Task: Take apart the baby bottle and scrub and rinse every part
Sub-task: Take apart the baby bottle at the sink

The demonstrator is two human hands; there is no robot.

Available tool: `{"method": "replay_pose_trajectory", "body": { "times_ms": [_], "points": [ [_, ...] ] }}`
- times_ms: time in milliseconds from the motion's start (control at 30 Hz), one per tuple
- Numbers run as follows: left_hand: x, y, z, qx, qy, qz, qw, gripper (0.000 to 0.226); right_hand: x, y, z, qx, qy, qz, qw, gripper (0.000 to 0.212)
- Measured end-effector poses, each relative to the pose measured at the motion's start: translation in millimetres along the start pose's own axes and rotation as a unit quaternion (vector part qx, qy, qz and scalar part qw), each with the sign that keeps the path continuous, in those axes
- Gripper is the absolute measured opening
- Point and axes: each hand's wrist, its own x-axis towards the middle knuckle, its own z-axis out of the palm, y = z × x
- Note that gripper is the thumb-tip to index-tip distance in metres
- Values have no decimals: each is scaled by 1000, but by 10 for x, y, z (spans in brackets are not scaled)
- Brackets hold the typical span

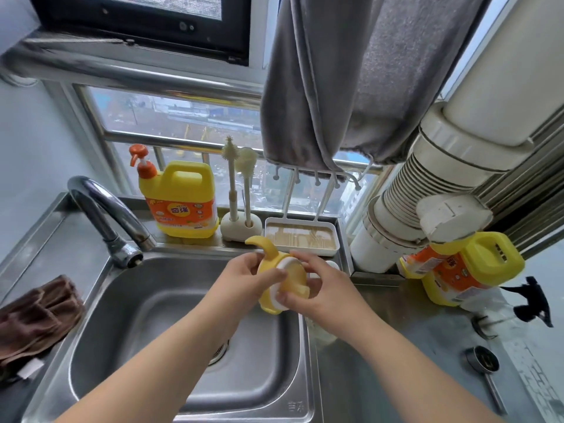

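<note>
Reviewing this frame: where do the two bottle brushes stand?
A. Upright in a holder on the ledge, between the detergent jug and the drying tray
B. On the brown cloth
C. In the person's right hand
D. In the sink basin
A: the bottle brushes stand upright in their holder, between the detergent jug and the drying tray.

I see soft, even daylight coming in through the window [183, 123] ahead. It puts a pale sheen on the steel sink [146, 300]; shadows are faint. The wide lens bends the edges strongly, and the corners look smeared.
</note>
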Motion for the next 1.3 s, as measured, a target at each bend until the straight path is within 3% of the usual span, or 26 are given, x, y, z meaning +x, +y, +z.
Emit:
{"method": "replay_pose_trajectory", "body": {
  "times_ms": [167,367,500,633,967,1300],
  "points": [
    [-60,7,-104,11,-15,-1,1000,33,21,-89,109,-14,-2,-15,1000,60],
    [-129,-19,-156,40,-13,-12,999,64,41,-69,246,-56,4,-20,998,61],
    [-102,-68,-171,44,-18,-13,999,49,62,-64,282,-94,-2,-37,995,73],
    [-67,-80,-185,61,-24,-11,998,51,66,-100,270,-140,-17,-55,989,62],
    [20,-112,-189,35,-45,-9,998,38,74,-123,206,-193,-80,-68,975,63],
    [180,-236,-117,72,-19,-48,996,42,115,-82,30,-237,-164,4,957,73]
  ]
}}
